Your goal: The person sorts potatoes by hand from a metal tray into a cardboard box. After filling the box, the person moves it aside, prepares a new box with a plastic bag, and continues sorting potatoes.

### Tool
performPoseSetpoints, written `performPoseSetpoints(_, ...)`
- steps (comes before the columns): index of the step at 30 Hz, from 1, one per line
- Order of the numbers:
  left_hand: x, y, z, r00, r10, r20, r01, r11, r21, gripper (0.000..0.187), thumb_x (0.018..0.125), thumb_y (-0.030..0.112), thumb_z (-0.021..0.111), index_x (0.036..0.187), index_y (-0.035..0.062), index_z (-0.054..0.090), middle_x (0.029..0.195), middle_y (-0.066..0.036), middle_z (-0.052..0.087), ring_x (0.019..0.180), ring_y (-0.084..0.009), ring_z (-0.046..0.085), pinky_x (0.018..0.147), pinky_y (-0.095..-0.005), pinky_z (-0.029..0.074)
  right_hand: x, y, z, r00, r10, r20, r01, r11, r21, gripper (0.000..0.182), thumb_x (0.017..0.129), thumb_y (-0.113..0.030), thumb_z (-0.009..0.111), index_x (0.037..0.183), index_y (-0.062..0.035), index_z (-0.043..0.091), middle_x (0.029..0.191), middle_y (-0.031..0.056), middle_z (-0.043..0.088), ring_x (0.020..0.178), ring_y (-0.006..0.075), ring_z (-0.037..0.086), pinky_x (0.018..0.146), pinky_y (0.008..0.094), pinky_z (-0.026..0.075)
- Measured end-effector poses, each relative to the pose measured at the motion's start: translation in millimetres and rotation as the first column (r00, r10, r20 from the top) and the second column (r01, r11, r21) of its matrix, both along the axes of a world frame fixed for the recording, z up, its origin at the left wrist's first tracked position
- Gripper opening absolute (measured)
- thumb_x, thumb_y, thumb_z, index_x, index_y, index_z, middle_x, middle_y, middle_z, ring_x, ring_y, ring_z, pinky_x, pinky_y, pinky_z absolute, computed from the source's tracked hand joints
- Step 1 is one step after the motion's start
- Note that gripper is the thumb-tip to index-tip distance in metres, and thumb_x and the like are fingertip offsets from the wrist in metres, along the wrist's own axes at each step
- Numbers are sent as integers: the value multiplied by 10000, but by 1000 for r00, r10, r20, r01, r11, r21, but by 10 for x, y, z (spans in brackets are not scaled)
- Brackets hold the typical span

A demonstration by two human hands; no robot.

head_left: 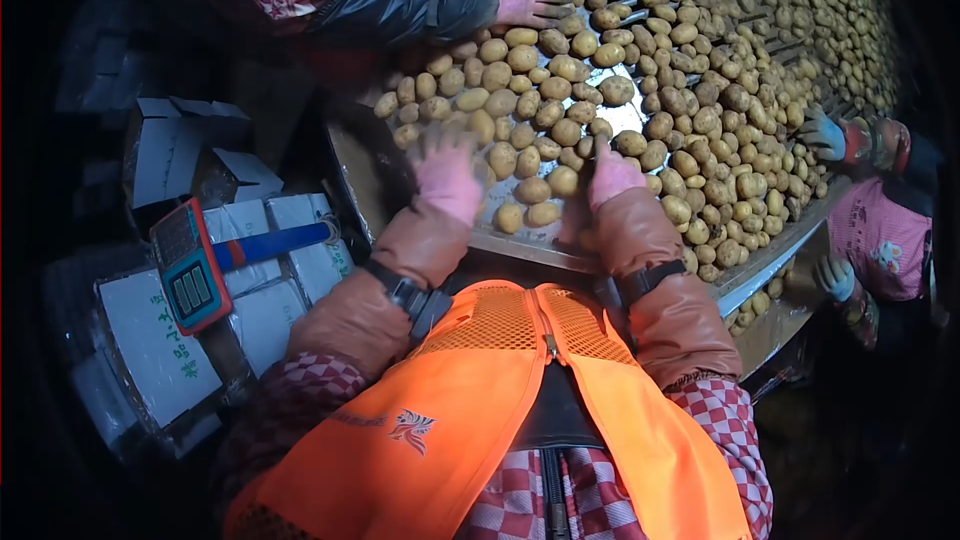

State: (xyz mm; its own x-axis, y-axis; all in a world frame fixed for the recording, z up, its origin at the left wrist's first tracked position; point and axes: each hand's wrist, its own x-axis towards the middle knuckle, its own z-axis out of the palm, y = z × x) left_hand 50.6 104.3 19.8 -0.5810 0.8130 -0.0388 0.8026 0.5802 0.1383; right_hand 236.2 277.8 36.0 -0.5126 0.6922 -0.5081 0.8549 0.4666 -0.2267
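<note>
Loose potatoes (550, 113) cover the metal sorting table (350, 180) in front of me. At its left side my left hand (447, 172), in a pink glove, reaches over several potatoes. Its fingers are spread and smeared by motion, and I see nothing held in them. My right hand (613, 175), also gloved in pink, lies among the potatoes near the table's front edge. One finger points forward beside a potato (630, 143); the other fingers are partly hidden. Between my hands lie a few separate potatoes, one of them (509, 217) close to the front edge.
Across the table, another person's gloved hand (530, 0) rests on potatoes. To the right, a co-worker's blue-gloved hand (822, 133) touches the heap. Metal bars (625, 0) show among the potatoes. At my left, a scale display (190, 265) stands over white boxes (160, 340).
</note>
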Motion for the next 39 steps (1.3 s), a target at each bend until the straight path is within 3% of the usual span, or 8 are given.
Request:
performPoseSetpoints(7, -196, 389, -77, 965, -243, 101, 211, 944, 255, 460, 908, 347, 637, 1350, 231, 586, 1436, -99, 513, 1379, -339, 406, 1168, -523, 272, 354, -241, -18, 845, -225, -485, 49, 936, -348, 525, 950, -173, 601, 1455, -124, 463, 1024, 182, 712, 935, 272, 696, 799, 417, 553)
performPoseSetpoints(9, -428, -17, -406, 978, -184, 93, 148, 940, 308, 444, 918, 284, 633, 1354, 214, 586, 1384, -126, 554, 1320, -355, 471, 1138, -464, 338, 591, -90, 28, 381, -909, -168, 110, 225, -968, 432, 912, -90, 605, 1335, -26, 544, 912, 90, 649, 761, 213, 646, 597, 290, 521)
performPoseSetpoints(16, -493, -546, -570, 678, 168, 715, -508, 811, 290, 397, 861, 71, 596, 1252, 114, 650, 1203, -163, 653, 1161, -367, 585, 1028, -422, 445, 1375, 138, -328, 84, -996, 13, -251, -34, -967, 423, 926, -285, 618, 1283, -63, 572, 1087, 105, 623, 996, 272, 651, 737, 345, 561)
performPoseSetpoints(20, -552, -319, -439, 968, 92, 232, -178, 906, 383, 365, 866, 25, 527, 1181, 126, 681, 1105, -169, 676, 1070, -357, 634, 954, -432, 490, 1194, -80, -184, 134, -966, -219, -154, 198, -968, 441, 925, -345, 663, 1263, -74, 582, 1081, 101, 608, 935, 255, 644, 704, 327, 542)
performPoseSetpoints(22, -371, 145, 163, 987, -129, 95, 98, 955, 280, 394, 883, 24, 486, 1206, 159, 665, 1104, -162, 670, 1062, -349, 638, 934, -444, 497, 969, -177, -62, 102, -995, -16, -248, -10, -969, 315, 913, -288, 686, 1124, -63, 621, 986, 84, 600, 818, 214, 601, 627, 296, 481)
performPoseSetpoints(30, -566, 846, 150, 925, -25, 379, 84, 987, -140, 520, 948, 75, 413, 1411, 289, 517, 1224, -204, 634, 1162, -371, 606, 1001, -447, 477, 536, -316, -12, 503, -853, -140, 45, 188, -981, 365, 969, -356, 616, 1095, -14, 609, 747, 66, 597, 611, 166, 543, 580, 275, 471)
performPoseSetpoints(34, -317, 581, 487, 725, 21, 688, -104, 991, 80, 443, 962, 227, 524, 1404, 256, 527, 1212, -206, 642, 1114, -352, 635, 931, -435, 511, 348, -442, 89, 376, -906, -197, -103, 170, -980, 482, 929, -414, 670, 1271, -94, 557, 854, 54, 633, 619, 154, 553, 602, 297, 495)
performPoseSetpoints(39, -37, 932, 92, 766, -493, 413, 430, 870, 241, 470, 911, 427, 611, 1330, 214, 589, 1229, -146, 655, 1094, -369, 617, 946, -439, 487, 130, -459, -57, 261, -935, -238, -193, 191, -962, 572, 874, -370, 709, 1343, -112, 507, 1090, 86, 653, 847, 169, 614, 703, 319, 537)
